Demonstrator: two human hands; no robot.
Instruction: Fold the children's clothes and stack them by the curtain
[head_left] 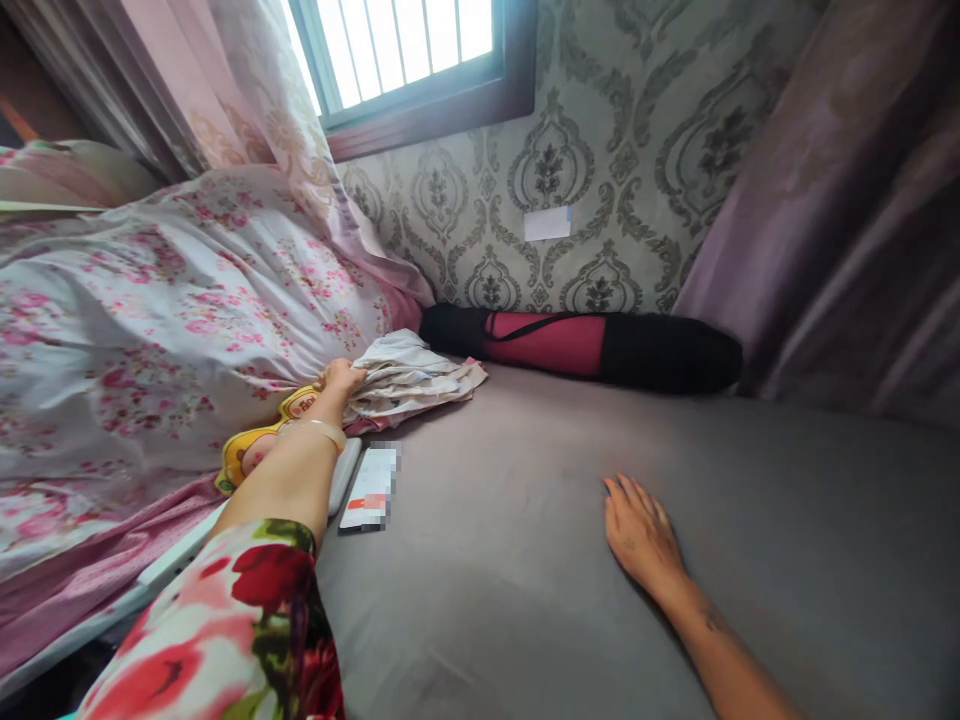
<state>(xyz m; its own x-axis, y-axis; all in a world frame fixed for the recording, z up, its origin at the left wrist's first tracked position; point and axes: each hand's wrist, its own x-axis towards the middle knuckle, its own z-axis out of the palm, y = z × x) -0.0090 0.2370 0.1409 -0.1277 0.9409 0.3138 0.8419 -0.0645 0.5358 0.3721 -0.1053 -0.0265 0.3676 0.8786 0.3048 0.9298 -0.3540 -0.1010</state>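
Note:
My left hand (341,380) reaches forward and grips the edge of a crumpled pale cloth (412,378) lying on the grey bed sheet (525,560). A pale bangle sits on that wrist, and a floral sleeve covers the arm. My right hand (639,528) lies flat on the grey sheet with its fingers spread, holding nothing. A small white card or box with a red mark (370,490) rests on the sheet just right of my left forearm. A yellow printed item (259,445) pokes out beneath my left arm.
A bunched floral quilt (150,320) fills the left side. A black and red rolled bag (585,345) lies along the patterned wall (600,150). A window (405,50) and pink curtain (247,100) stand behind. Purple fabric (847,200) hangs at the right.

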